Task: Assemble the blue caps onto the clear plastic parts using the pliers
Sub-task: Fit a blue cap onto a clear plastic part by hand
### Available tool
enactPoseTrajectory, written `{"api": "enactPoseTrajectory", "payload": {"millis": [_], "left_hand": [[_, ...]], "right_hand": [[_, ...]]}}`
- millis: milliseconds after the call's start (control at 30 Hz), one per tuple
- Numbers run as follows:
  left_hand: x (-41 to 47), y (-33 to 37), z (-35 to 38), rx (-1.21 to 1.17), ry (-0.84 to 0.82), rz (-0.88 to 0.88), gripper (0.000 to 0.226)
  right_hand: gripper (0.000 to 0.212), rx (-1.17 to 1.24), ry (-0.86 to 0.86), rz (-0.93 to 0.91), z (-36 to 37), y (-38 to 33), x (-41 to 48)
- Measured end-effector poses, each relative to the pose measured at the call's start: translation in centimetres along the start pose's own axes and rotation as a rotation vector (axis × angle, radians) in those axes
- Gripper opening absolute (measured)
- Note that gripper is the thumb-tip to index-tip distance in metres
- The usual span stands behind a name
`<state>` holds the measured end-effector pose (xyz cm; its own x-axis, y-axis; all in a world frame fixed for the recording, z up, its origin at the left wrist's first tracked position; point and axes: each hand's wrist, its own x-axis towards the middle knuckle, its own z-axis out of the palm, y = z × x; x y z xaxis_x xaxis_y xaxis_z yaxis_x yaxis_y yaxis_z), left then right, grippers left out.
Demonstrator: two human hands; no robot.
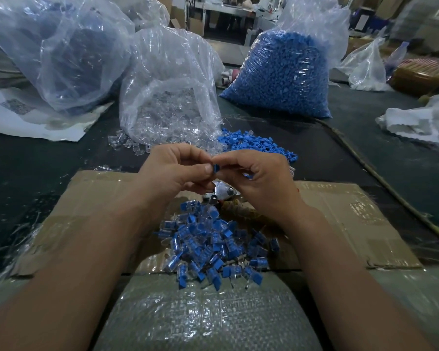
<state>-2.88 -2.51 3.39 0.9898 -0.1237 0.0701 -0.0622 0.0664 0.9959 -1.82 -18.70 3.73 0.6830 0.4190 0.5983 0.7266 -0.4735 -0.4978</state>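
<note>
Left hand, right hand meet just above pliers, both pinching blue cap (clear part hidden by fingers), likely hand-seating before squeeze. Pliers lie untouched, within reach. Finished pile nearer than pliers, loose caps beyond.

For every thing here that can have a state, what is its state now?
left hand: pinches the blue cap at the fingertips.
right hand: pinches the same cap from the other side.
pliers: lying below the hands, not held.
bag of clear parts: open, parts spilling onto the table.
bag of blue caps: upright, well filled.
assembled pieces: heaped on the cardboard.
</note>
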Motion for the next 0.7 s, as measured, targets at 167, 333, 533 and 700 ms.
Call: {"api": "enactPoseTrajectory", "payload": {"millis": [167,333,533,700], "left_hand": [[0.1,0.1,-0.3,-0.032,0.053,0.005,0.010],[0.3,0.1,-0.6,-0.040,0.075,0.026,0.010],[0.6,-0.1,-0.6,-0.069,0.077,0.011,0.010],[0.6,-0.3,-0.6,-0.066,0.078,0.012,0.010]], "right_hand": [[0.033,0.006,-0.189,0.459,-3.2,1.6,0.2],[0.046,-0.108,-0.681,0.692,-4.9,2.6,-0.3],[0.077,-0.272,-0.747,0.674,-3.4,2.1,-0.3],[0.071,-0.335,-0.730,0.635,-3.3,1.7,-0.2]]}}
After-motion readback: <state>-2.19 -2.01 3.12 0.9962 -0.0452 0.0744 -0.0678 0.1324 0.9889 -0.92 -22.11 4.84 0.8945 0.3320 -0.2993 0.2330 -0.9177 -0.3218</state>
